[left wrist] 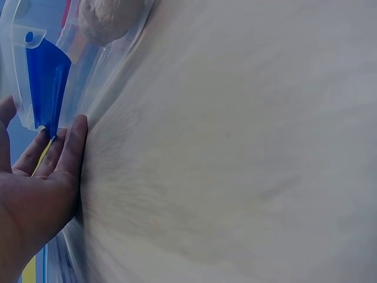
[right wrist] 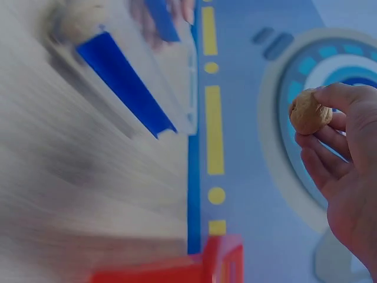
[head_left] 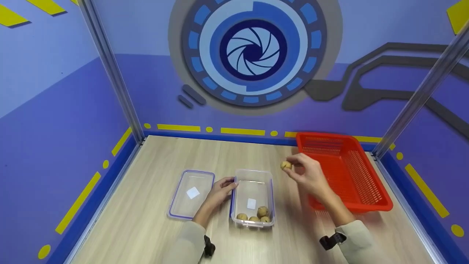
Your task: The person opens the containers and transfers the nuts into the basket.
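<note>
My right hand (head_left: 307, 176) pinches a walnut (head_left: 286, 165) between thumb and fingertips, up in the air between the clear container and the red basket. Its wrinkled tan shell (right wrist: 310, 112) shows in the right wrist view. The clear plastic container (head_left: 253, 190) has blue side clips and holds several walnuts (head_left: 262, 211) at its near end. Against its left side, my left hand (head_left: 220, 190) rests with extended fingers at the wall and the thumb by the rim. In the left wrist view those fingers (left wrist: 72, 147) lie under a blue clip (left wrist: 50, 82).
A clear lid (head_left: 191, 194) with a blue seal lies left of the container. The red plastic basket (head_left: 344, 172) stands at the right, close to the back wall. Metal posts (head_left: 113, 73) mark the corners of the wooden table (head_left: 146, 227), with patterned walls around it.
</note>
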Demonstrator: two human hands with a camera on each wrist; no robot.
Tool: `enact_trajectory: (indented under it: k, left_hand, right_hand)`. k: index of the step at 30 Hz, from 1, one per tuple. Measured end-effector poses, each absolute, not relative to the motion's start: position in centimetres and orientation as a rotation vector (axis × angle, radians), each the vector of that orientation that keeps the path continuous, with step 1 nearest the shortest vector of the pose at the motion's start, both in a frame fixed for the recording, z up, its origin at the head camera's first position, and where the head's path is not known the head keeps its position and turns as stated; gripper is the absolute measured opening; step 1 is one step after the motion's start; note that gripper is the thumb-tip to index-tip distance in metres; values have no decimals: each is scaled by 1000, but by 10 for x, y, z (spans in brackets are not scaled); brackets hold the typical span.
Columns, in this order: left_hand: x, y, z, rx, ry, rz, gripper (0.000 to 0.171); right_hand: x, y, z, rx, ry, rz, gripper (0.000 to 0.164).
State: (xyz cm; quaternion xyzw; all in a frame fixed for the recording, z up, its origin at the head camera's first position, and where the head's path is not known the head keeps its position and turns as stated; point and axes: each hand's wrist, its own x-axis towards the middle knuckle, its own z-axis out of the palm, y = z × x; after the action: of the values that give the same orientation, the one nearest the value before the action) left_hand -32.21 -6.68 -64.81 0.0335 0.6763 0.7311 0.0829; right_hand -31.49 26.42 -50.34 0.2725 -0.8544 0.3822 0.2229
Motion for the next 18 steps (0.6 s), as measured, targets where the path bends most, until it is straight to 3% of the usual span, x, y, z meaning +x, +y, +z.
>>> enact_trajectory:
  k: [9, 18]
  left_hand:
    - [-322, -65, -646, 98, 2048, 2171, 53]
    - [-321, -66, -647, 75, 2075, 2147, 54]
  right_hand:
    - [-320, 304, -497, 546, -2303, 1148, 32]
    - [-325, 338, -514, 311, -2353, 1164, 35]
